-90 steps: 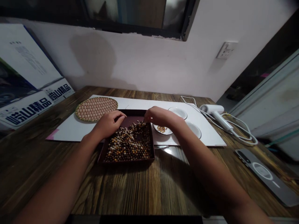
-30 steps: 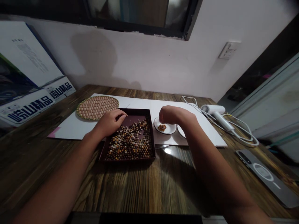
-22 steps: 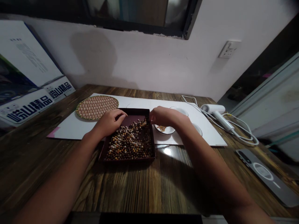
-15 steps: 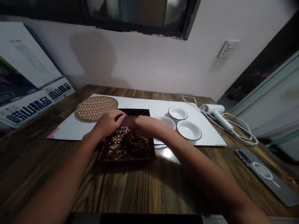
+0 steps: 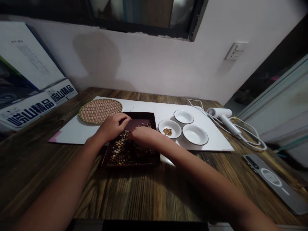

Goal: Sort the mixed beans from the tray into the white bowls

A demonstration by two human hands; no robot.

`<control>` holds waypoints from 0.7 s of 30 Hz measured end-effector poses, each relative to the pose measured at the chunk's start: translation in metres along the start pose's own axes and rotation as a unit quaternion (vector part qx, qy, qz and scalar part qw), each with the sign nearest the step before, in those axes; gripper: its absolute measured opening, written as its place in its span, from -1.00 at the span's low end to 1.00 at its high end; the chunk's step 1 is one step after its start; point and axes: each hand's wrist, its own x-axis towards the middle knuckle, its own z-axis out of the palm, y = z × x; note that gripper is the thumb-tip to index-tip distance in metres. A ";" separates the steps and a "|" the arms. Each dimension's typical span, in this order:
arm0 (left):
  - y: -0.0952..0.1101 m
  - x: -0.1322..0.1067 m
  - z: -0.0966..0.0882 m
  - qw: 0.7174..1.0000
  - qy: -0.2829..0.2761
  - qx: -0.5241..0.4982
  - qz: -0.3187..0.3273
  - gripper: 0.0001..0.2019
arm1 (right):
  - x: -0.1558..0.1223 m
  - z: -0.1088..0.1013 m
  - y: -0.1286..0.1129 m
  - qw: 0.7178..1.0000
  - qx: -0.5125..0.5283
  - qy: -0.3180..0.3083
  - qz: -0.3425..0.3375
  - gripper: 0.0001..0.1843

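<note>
A dark brown square tray (image 5: pixel 106 159) holds many small round beads (image 5: pixel 120 153) in brown, tan and cream. My left hand (image 5: pixel 113 126) rests on the tray's far left rim with its fingers curled over the edge. My right hand (image 5: pixel 141 136) lies low over the beads in the middle of the tray, fingers bent down into them; what they pinch is hidden. To the right of the tray stand three small white dishes. The nearest dish (image 5: pixel 175 126) has a few tan beads (image 5: pixel 167 131) in it; the other two (image 5: pixel 183 116) (image 5: pixel 195 134) hold nothing.
A round woven mat (image 5: pixel 100 110) lies on the white board (image 5: pixel 154 107) behind the tray. A white hair dryer (image 5: pixel 222 117) with its cord lies at the right, a phone (image 5: pixel 273 179) near the right front edge. Printed boxes (image 5: pixel 29 96) stand at the left.
My right hand went from above the nearest dish back left into the tray and now sits down among the beads. My left hand has stayed on the tray's rim.
</note>
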 end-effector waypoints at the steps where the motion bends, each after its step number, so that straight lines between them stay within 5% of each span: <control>1: 0.000 0.000 0.000 1.000 -0.001 0.000 -0.001 -0.72 | 0.000 0.000 0.000 1.000 0.002 -0.004 -0.005 -0.70; 12: 0.001 0.000 -0.001 1.000 -0.007 -0.003 -0.008 -0.73 | 0.010 0.018 0.002 1.000 0.001 -0.015 -0.020 -0.70; 21: 0.002 0.000 0.000 1.000 -0.003 -0.003 -0.008 -0.72 | -0.020 -0.028 0.012 0.990 0.137 0.030 0.007 -0.72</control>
